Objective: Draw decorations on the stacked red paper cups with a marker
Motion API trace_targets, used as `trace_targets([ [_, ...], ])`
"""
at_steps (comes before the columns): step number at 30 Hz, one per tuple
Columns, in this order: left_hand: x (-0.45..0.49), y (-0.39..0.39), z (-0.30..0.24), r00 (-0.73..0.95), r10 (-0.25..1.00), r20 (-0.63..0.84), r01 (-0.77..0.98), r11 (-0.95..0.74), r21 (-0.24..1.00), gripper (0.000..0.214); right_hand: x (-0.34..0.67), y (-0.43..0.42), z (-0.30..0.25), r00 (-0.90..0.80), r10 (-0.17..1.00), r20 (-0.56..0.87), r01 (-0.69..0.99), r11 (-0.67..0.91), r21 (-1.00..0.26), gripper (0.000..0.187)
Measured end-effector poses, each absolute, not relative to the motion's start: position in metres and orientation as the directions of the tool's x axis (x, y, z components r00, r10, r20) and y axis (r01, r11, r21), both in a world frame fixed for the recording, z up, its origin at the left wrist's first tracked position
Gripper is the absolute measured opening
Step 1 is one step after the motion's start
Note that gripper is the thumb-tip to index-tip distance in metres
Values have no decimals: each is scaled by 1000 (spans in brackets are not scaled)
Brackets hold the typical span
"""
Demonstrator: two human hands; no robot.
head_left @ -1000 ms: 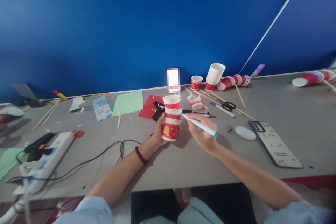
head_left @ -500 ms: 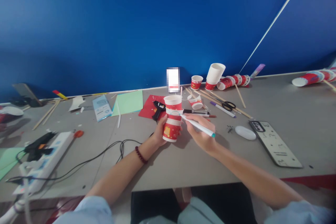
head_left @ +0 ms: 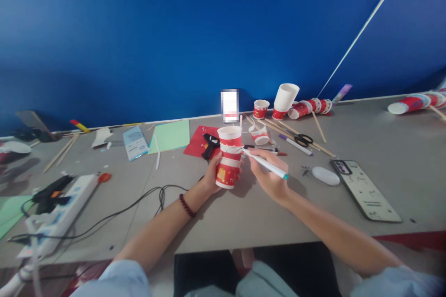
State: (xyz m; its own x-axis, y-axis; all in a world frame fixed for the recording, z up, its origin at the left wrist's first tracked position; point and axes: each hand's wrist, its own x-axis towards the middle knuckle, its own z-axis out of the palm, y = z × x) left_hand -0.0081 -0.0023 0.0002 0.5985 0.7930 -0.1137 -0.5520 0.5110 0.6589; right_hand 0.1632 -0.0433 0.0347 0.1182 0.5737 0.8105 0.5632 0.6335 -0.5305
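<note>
My left hand is wrapped round a stack of red and white paper cups, held upright just above or on the table. A thin dark curved line shows on the white band around the stack's middle. Between the fingers of my right hand is a white marker with a teal end, its tip pointing left at the stack's right side; whether it touches cannot be made out. Behind the stack lies a black glue gun on red paper.
Scissors, a purple-capped marker and wooden sticks lie right of centre. Farther right are a white oval case and a phone. White cups stand at the wall. At left are a power strip and a black cable.
The marker tip and my right hand have shifted slightly right, away from the front of the cups. A longer curved line now shows on the stack. My left hand stays in place.
</note>
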Motion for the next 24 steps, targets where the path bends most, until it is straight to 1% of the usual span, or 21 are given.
trace_targets([
  [18, -8, -3, 3, 605, 788, -118, -550, 520, 653, 54, 163, -43, 34, 123, 581, 804, 550, 634, -543, 13],
  [24, -7, -3, 3, 603, 787, -130, -542, 524, 657, 56, 163, -43, 34, 114, 569, 814, 565, 638, -524, 14],
])
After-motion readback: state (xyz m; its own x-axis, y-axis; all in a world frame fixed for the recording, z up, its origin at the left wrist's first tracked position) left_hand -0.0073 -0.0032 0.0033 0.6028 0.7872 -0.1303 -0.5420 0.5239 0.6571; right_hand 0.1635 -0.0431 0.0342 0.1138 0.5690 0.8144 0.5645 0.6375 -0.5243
